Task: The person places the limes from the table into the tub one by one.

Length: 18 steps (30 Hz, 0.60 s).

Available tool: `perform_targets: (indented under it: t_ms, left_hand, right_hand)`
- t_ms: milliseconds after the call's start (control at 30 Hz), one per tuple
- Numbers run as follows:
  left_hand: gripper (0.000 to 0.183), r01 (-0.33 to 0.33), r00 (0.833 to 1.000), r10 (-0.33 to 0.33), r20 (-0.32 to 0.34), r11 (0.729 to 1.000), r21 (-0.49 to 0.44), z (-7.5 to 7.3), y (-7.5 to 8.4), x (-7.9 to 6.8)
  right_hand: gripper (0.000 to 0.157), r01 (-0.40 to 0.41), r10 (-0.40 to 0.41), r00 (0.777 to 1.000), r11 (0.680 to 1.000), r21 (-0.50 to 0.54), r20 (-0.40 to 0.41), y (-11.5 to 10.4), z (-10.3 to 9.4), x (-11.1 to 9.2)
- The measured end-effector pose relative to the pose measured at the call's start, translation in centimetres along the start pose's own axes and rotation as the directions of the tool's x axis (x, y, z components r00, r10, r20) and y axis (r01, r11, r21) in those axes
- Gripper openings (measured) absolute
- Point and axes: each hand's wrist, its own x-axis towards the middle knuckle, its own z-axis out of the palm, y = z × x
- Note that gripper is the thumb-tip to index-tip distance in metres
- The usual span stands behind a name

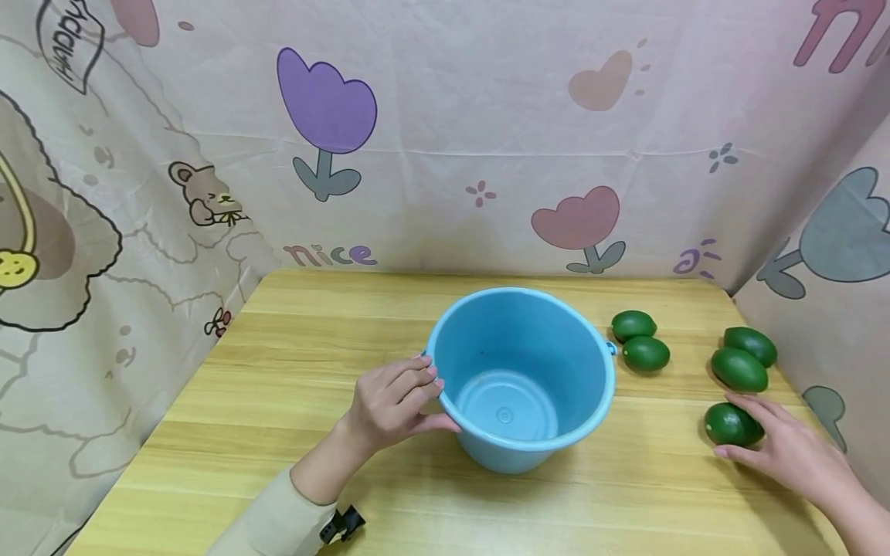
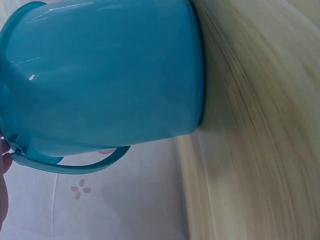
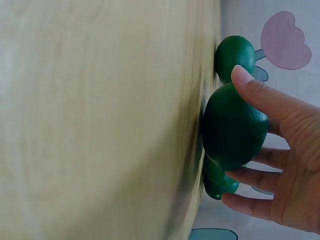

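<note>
A light blue plastic bucket (image 1: 511, 457) stands upright on the wooden table, and its inside shows bare in the head view. My left hand (image 1: 392, 401) grips the bucket's left rim, fingers over the edge and thumb at the near side. In the left wrist view the bucket's handle (image 2: 75, 169) hangs down along its wall. At the right, my right hand (image 1: 793, 448) holds the nearest green lime (image 1: 730, 425) on the table. The right wrist view has the thumb on one side of this lime (image 3: 234, 127) and the fingers on the other.
Two limes (image 1: 740, 369) lie together just behind the held one. Two more limes (image 1: 645, 354) sit right of the bucket, close to its handle joint (image 1: 612, 348). Printed cloth (image 1: 445, 154) hangs behind the table (image 1: 278, 371) and at both sides.
</note>
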Motion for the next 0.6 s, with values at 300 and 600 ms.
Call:
perform_targets:
  t_ms: [300, 600]
  left_hand:
    - [0.052, 0.005, 1.000, -0.005, 0.005, 1.000, 0.003, 0.0, 0.1, -0.1]
    - [0.052, 0.009, 1.000, -0.009, 0.015, 1.000, 0.004, 0.0, 0.1, -0.1]
  right_hand:
    - [0.084, -0.043, 0.042, 0.999, 0.998, 0.050, 0.030, 0.7, 0.2, 0.1]
    - [0.073, -0.039, 0.043, 0.999, 0.980, 0.193, -0.016, 1.3, 1.0, 0.2]
